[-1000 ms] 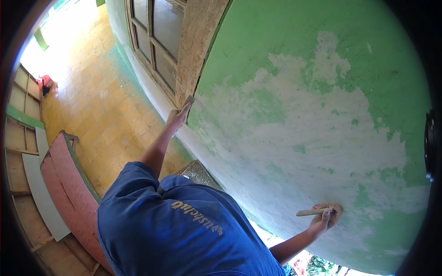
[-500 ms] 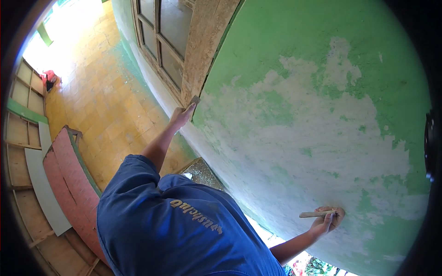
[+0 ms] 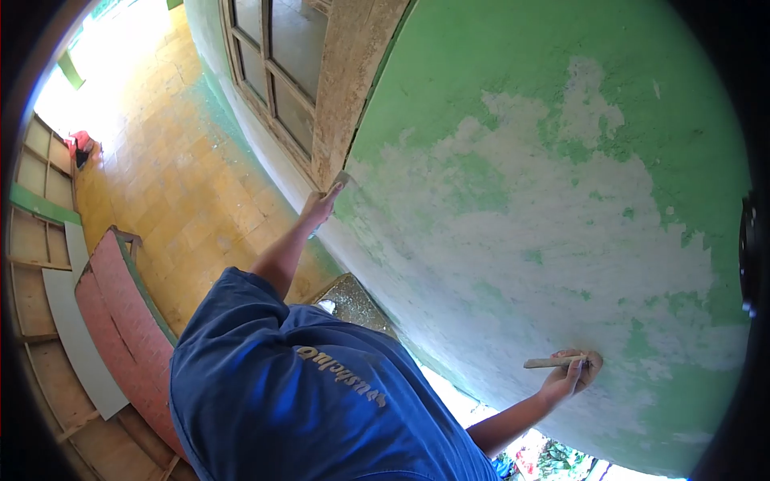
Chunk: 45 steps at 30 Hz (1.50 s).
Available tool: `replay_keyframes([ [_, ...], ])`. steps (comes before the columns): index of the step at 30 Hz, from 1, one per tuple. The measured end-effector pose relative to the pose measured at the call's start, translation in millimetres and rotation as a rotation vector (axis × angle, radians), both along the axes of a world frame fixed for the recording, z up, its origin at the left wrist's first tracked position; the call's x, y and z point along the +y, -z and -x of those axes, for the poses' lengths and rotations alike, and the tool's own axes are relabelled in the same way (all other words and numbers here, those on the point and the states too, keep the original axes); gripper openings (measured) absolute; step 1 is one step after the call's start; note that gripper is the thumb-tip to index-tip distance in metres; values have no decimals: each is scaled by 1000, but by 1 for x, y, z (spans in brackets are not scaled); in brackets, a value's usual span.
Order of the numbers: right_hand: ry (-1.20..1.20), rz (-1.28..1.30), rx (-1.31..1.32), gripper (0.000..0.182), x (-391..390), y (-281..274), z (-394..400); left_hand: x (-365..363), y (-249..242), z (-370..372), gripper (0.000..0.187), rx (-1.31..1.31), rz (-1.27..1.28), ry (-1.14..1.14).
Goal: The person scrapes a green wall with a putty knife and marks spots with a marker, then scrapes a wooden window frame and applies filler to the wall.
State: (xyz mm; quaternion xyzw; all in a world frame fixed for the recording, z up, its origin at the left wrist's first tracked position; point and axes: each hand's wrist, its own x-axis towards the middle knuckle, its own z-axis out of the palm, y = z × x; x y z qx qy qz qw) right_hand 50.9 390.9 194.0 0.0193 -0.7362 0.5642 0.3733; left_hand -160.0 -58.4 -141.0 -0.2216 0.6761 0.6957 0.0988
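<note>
My left hand (image 3: 322,207) is closed around a scraper (image 3: 342,177), whose flat grey end lies against the wall beside the lower corner of the wooden window frame (image 3: 341,88). Lower right, my right hand (image 3: 576,375) grips a pale wooden stick (image 3: 547,363). One end of the stick points left; the other disappears in my fingers, which are close to or touching the wall. The wall (image 3: 481,264) is green, with a wide whitish patch where the paint is gone.
Yellow floor tiles (image 3: 176,176) run along the wall at left. A pink bench-like panel (image 3: 120,305) stands beside a wooden partition (image 3: 36,297). A speckled dark ledge (image 3: 358,303) is at the wall's foot. A red object (image 3: 80,147) lies farther off.
The view has shifted slightly. My left hand and the scraper sit a little lower along the frame edge. The stick in my right hand has tilted slightly and moved up.
</note>
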Motion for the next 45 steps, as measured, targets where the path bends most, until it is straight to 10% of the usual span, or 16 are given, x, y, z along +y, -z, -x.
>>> replay_keyframes([
  [45,-23,9,-8,36,13,6,-3,7,-20,10,72,166,299,-129],
])
